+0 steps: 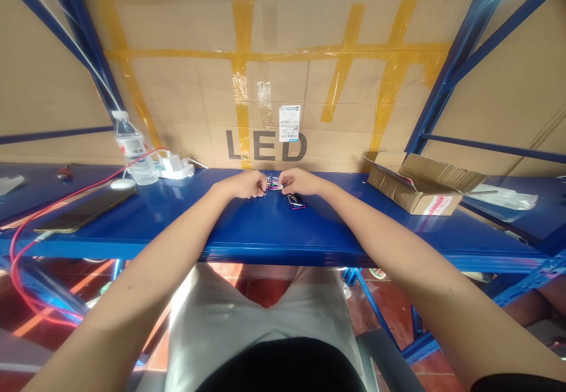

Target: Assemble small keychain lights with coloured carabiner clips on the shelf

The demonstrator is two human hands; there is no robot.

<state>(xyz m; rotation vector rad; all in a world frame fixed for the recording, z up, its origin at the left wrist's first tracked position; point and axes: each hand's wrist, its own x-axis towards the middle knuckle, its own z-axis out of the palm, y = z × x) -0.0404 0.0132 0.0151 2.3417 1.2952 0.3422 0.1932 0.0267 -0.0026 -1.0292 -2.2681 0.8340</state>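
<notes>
My left hand (248, 184) is over the blue tabletop (247, 221) near its back edge, with thumb and fingers pinched together. Facing it, my right hand (300, 181) is closed too, its fingertips at a tiny pale round piece. Small shiny metal pieces (272, 183) in silver, pink and dark tones lie in the gap between both hands. What exactly each pinch holds is too small to make out. Just below my right hand lie a few loop-shaped pieces (296, 202), dark, silver and purple, which look like small carabiner clips.
A water bottle (135, 150), white power strip with plug (174, 168), white mouse-like object (122, 184) and phone (84, 210) on a red cable are at left. An open cardboard box (424, 185) stands at right. Behind rises a taped cardboard sheet (198, 103) between blue posts.
</notes>
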